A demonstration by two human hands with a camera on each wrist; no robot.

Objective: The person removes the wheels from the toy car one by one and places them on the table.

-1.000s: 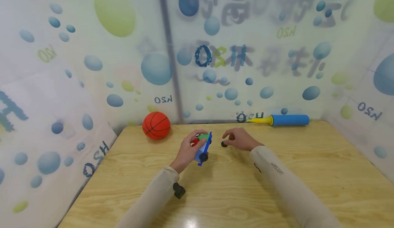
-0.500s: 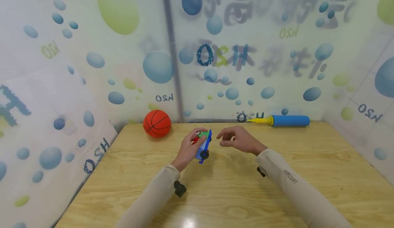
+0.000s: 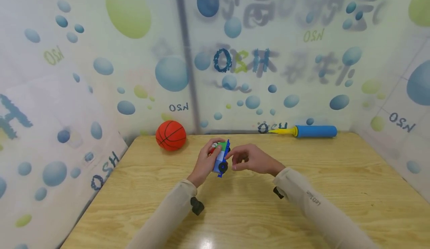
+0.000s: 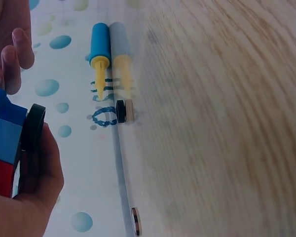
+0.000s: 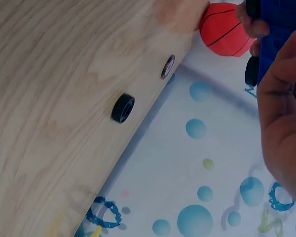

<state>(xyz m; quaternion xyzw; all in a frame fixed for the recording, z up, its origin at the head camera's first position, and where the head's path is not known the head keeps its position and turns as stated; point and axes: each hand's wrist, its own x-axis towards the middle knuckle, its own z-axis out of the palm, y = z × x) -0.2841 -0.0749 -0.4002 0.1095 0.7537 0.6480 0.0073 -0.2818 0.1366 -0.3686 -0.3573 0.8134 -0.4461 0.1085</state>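
My left hand (image 3: 203, 164) grips a small toy car (image 3: 220, 161) with blue, green and red parts and black wheels. The car is raised above the table and tilted, its blue underside facing right. Close beside that underside is my right hand (image 3: 252, 160). Its index finger reaches to the car and the other fingers are loosely bent, holding nothing. In the right wrist view, a fingertip overlaps the blue underside (image 5: 276, 34). A loose black wheel (image 5: 123, 108) stands on the table, and a thin dark-rimmed disc (image 5: 168, 67) is beyond it. Both are hidden in the head view.
An orange-red toy basketball (image 3: 171, 136) sits at the table's back left. A blue hand pump (image 3: 315, 131) with a yellow nozzle lies along the back right edge. Bubble-printed curtains (image 3: 134, 66) enclose the wooden table (image 3: 242, 219).
My right hand has left the black wheel on the table and moved left to the toy car's underside. The left hand keeps its grip, with the car nearly in place.
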